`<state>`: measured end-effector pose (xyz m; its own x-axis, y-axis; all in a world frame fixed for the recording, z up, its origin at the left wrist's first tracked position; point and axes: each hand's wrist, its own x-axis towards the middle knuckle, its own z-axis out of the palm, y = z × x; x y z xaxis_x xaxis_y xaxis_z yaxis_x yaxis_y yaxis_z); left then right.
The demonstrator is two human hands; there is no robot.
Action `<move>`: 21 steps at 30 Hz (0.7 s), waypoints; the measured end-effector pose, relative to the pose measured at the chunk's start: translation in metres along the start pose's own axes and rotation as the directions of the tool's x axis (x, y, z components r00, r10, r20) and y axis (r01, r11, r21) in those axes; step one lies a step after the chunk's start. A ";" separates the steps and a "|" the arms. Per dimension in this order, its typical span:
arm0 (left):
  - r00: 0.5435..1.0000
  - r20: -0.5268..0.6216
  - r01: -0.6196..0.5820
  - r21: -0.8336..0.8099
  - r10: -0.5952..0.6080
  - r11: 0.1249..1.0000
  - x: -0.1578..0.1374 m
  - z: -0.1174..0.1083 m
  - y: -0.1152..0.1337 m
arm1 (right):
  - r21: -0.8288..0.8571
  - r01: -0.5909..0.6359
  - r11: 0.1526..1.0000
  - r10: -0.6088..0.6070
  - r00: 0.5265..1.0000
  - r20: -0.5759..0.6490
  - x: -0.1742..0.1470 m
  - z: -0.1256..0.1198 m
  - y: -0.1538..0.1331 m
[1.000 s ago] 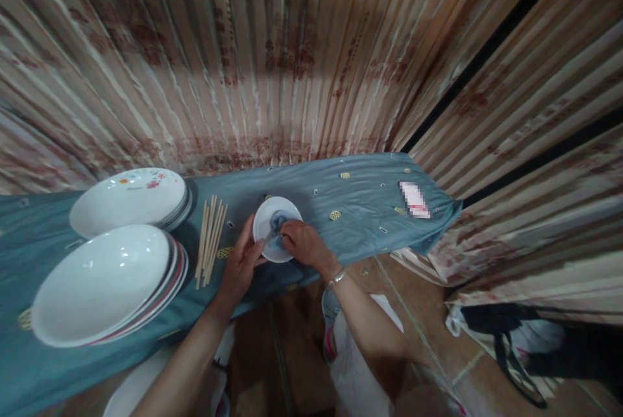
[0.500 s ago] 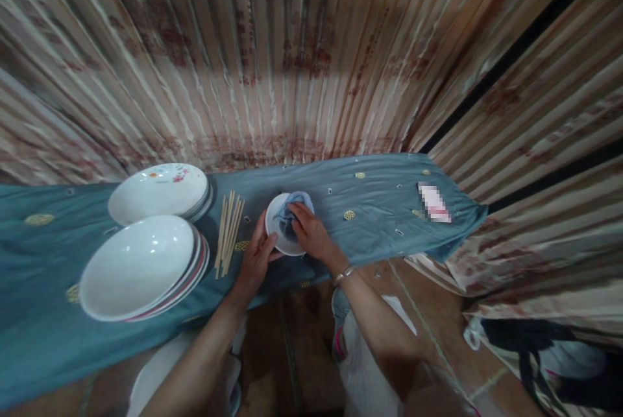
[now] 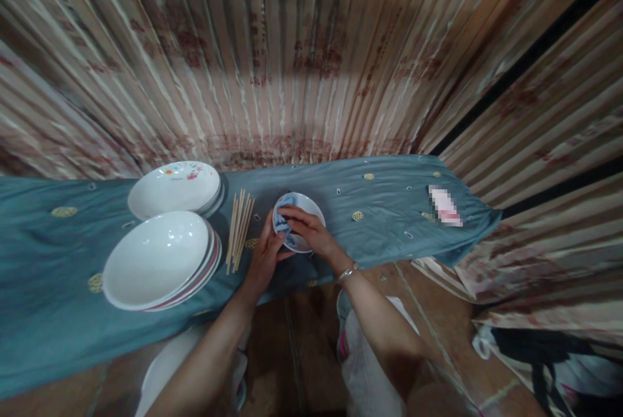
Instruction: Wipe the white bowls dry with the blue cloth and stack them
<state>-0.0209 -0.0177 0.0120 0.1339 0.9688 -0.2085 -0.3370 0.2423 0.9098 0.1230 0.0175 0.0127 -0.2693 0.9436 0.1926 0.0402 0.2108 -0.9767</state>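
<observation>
A small white bowl (image 3: 315,207) is held over the front part of the table, its open side tilted toward me. My left hand (image 3: 266,251) grips its left side, with the thumb near the rim and fingers underneath. Inside the bowl, my right hand (image 3: 310,227) presses a blue cloth (image 3: 282,214) against the left part of the wall. Its fingers are closed on the cloth and partly cover it. A bracelet circles the right wrist. Just left of the bowl lies a loose bunch of wooden chopsticks (image 3: 240,229).
Two stacks of large white dishes stand at the left, a front stack (image 3: 156,261) and a flower-patterned rear one (image 3: 175,187). The table (image 3: 379,209) wears a blue-green cloth. A blurred pink-and-white item (image 3: 444,205) lies at its right end. Pleated curtains (image 3: 311,80) hang behind.
My right hand has wiped the cloth from the upper right of the bowl's inside over to its left wall. The left hand keeps its hold. My view has shifted slightly left.
</observation>
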 end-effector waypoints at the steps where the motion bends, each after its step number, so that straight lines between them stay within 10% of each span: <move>1: 1.000 -0.002 -0.001 0.001 0.001 1.000 0.000 0.000 0.000 | 0.035 -0.016 0.999 0.015 1.000 0.016 -0.001 0.000 -0.002; 9: 0.998 0.059 -0.023 0.014 0.022 1.000 0.002 -0.006 -0.001 | 0.115 0.002 0.993 -0.015 0.994 0.108 -0.010 -0.002 -0.013; 21: 0.995 0.093 -0.036 0.105 0.026 0.994 -0.004 0.005 -0.001 | -0.283 0.147 0.948 -0.196 0.969 -0.152 0.000 -0.007 -0.012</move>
<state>-0.0168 -0.0218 0.0138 0.2110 0.9658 -0.1506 -0.2419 0.2008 0.9493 0.1289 0.0169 0.0254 -0.1225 0.9117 0.3922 0.2712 0.4109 -0.8704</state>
